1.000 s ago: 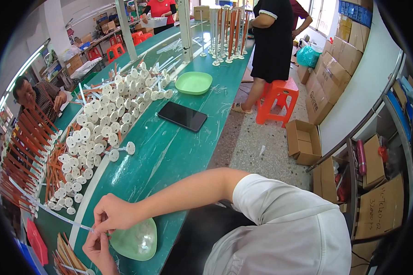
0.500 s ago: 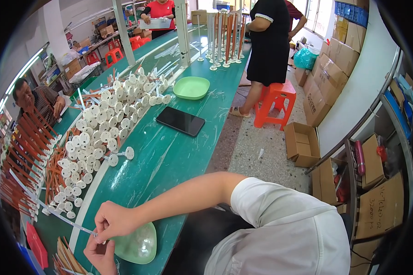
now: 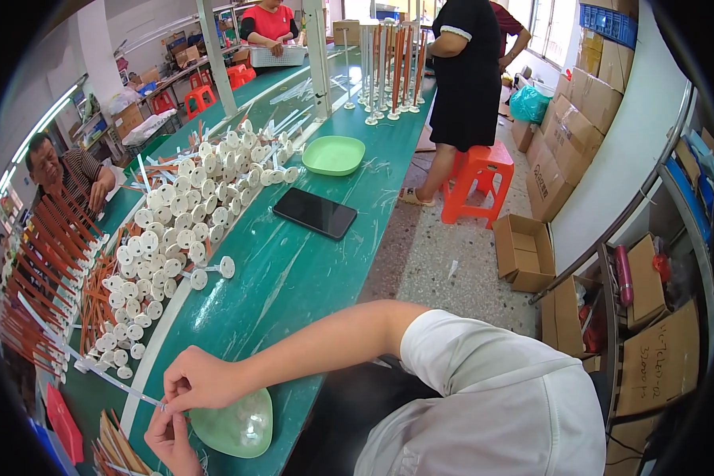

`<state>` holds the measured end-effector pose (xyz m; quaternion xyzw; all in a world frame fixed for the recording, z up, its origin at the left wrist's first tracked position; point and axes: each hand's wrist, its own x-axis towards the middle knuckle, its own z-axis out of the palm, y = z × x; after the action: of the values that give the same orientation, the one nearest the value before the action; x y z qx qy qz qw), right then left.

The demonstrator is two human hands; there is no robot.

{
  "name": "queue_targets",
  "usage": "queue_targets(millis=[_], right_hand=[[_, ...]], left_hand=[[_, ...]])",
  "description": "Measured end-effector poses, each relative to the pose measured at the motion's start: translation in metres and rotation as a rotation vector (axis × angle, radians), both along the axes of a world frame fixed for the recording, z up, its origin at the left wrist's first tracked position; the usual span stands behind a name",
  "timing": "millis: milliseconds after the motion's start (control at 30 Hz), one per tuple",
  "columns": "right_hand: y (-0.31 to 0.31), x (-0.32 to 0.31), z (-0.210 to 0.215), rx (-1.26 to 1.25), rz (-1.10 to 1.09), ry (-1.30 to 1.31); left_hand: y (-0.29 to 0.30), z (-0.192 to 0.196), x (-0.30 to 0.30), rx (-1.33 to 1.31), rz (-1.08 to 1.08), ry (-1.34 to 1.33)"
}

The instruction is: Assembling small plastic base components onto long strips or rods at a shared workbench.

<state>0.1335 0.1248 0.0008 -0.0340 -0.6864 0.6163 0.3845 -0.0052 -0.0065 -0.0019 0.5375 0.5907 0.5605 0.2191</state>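
At the near left of the green table, my right hand [image 3: 201, 379] pinches the end of a long, thin white strip [image 3: 119, 384]. The strip slants away to the far left. My left hand [image 3: 170, 446] closes round the same end from below, its thumb raised; a small piece between the fingertips is too hidden to make out. Beside my hands, partly under the right wrist, sits a pale green bowl [image 3: 242, 428] with small clear bits in it. Ahead lies a big pile of white round-based pieces [image 3: 166, 238] with white and brown strips attached.
A black phone [image 3: 315, 213] and another green bowl [image 3: 334, 155] lie further along the table. Brown strips [image 3: 47, 270] stand in rows at left, more at the far end. Co-workers are across and beyond. A red stool [image 3: 479, 178] and cartons [image 3: 523, 252] are at right.
My hands stay together at the strip's end, nearly still. The view has shifted slightly. The co-worker in red at the back has moved a white basket-like container a little.
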Motion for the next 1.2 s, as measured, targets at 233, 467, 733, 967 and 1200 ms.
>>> queue_targets(millis=[233,467,733,967,1200], right_hand=[[0.007,-0.003,-0.002,0.278,-0.121,0.080],[0.012,0.001,0.003,0.333,-0.031,-0.005],[0.010,0.005,0.005,0.400,-0.086,0.082],[0.003,0.008,0.011,0.465,-0.111,0.104],[0.011,0.018,0.019,0.442,-0.291,0.169]], left_hand=[[0.001,-0.008,-0.011,0.000,0.076,0.006],[0.002,-0.009,-0.013,0.031,0.115,-0.047],[0.001,0.004,-0.001,0.029,0.077,-0.040],[-0.006,-0.001,0.004,0.072,0.136,-0.077],[0.011,0.012,0.010,0.065,-0.174,-0.344]])
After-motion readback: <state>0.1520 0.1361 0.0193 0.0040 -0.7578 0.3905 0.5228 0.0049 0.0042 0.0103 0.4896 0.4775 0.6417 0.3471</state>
